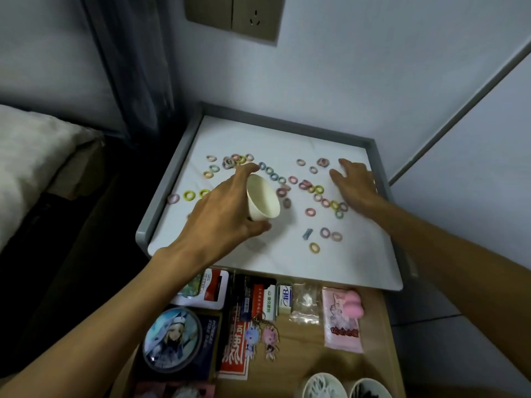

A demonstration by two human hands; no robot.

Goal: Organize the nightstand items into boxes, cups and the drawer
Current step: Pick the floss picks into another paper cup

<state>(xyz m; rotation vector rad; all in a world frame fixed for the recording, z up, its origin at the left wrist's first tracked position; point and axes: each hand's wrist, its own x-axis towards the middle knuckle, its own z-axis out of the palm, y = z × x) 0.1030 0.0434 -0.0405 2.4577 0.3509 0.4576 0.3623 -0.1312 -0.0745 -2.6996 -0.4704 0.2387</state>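
Observation:
Several small pastel hair ties (314,189) lie scattered over the white nightstand top (353,262), which has a grey raised rim. My left hand (224,214) grips a white paper cup (263,201), tilted on its side with the mouth toward the ties, just above the surface. At the right, my right hand (355,183) lies flat on the top with fingers spread, beside a cluster of ties. A small blue clip (307,234) lies near the front.
The open drawer (376,334) below holds a round anime badge (172,338), cards, keychains (270,337), a pink packet (342,320) and two white cups (321,387) at the front. A bed (34,156) stands to the left, a wall socket (253,17) above.

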